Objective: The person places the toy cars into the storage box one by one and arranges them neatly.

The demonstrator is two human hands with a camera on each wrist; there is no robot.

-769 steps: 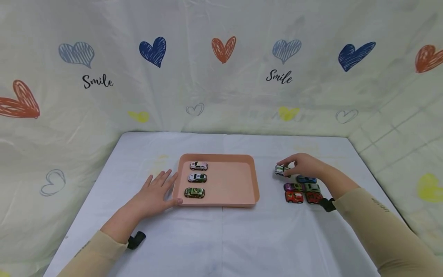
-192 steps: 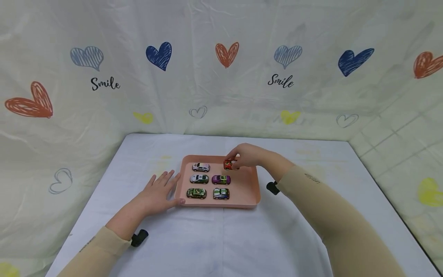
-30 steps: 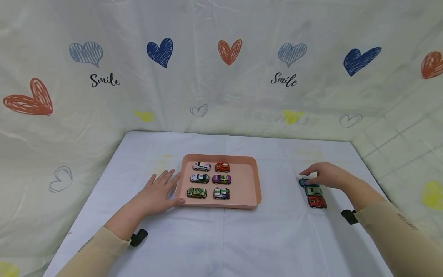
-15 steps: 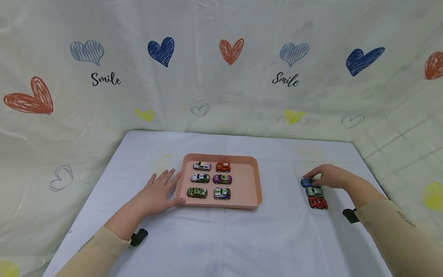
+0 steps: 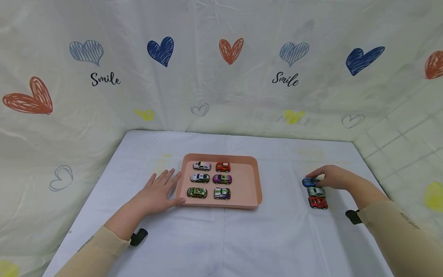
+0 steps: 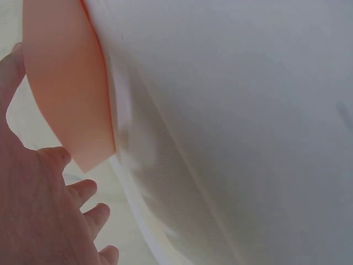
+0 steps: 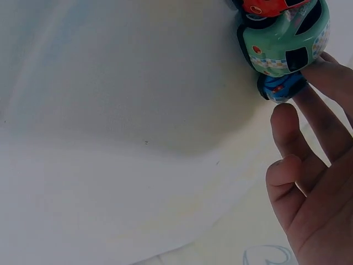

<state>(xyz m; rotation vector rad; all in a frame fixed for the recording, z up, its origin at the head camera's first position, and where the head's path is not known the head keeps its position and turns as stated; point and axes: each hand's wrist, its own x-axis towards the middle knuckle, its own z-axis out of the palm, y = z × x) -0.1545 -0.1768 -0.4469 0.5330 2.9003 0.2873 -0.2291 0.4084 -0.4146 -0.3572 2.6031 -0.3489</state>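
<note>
My right hand [image 5: 333, 177] pinches a blue toy car [image 5: 309, 182] between thumb and fingertips at the table's right side. Right in front of that car stand a pale green toy car [image 5: 316, 192] and a red toy car [image 5: 317, 202], close together in a column. In the right wrist view the green car [image 7: 287, 47] partly hides the blue one [image 7: 280, 87]. My left hand [image 5: 155, 197] lies spread at the left edge of a pink tray [image 5: 243, 184], its thumb on the near left corner. In the left wrist view its fingers touch the tray's wall [image 6: 69, 83].
Inside the tray, toy cars form two columns of three: white [image 5: 202, 166], white-green [image 5: 200, 178] and camouflage green [image 5: 197, 192] on the left, red [image 5: 223, 167], purple [image 5: 222, 179] and white-blue-green [image 5: 222, 193] on the right. A white cloth [image 5: 270, 238] covers the table.
Since the earliest frame, a red, a purple and a white-blue-green car have come into the tray. Over the last second my right hand has closed on the blue car, which shifted slightly right.
</note>
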